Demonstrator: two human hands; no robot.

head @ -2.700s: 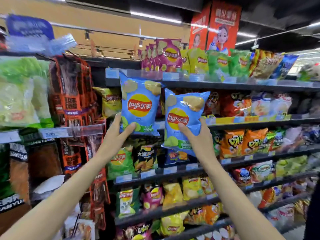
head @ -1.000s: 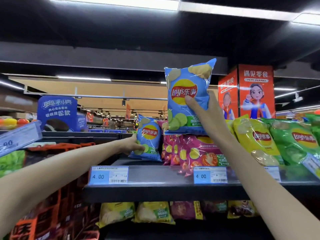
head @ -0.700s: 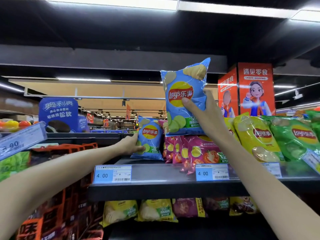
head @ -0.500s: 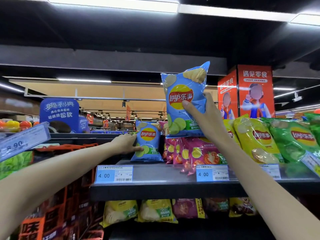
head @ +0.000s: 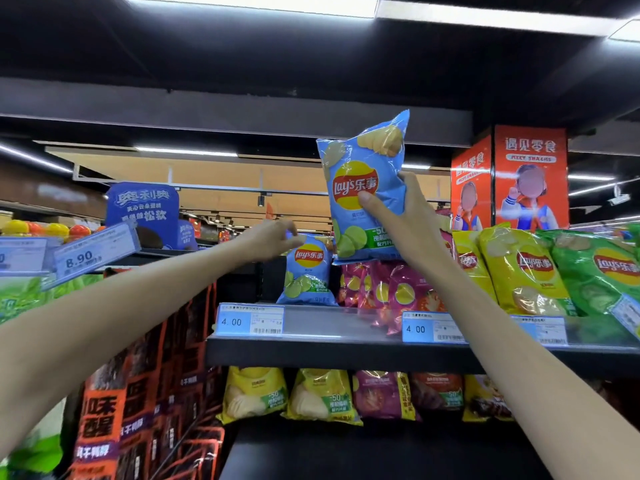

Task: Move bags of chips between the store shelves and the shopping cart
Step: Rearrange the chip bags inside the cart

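My right hand (head: 405, 220) is shut on a blue Lay's chip bag (head: 363, 168), held upright in the air above the top shelf (head: 346, 355). A second, identical blue bag (head: 308, 271) stands upright on that shelf at its left end, beside a row of pink bags (head: 405, 292). My left hand (head: 273, 237) reaches to that standing bag; its blurred fingertips touch the bag's top left corner, and I cannot make out whether they pinch it. No shopping cart is in view.
Yellow bags (head: 519, 271) and green bags (head: 602, 271) fill the shelf to the right. More yellow and purple bags (head: 322, 396) lie on the shelf below. Orange-black packs (head: 138, 393) hang at the left. A red sign (head: 530, 178) stands behind.
My left hand has slid from the side of the standing bag up to its top corner. The right hand holds its bag slightly lower and more tilted; the view has shifted little.
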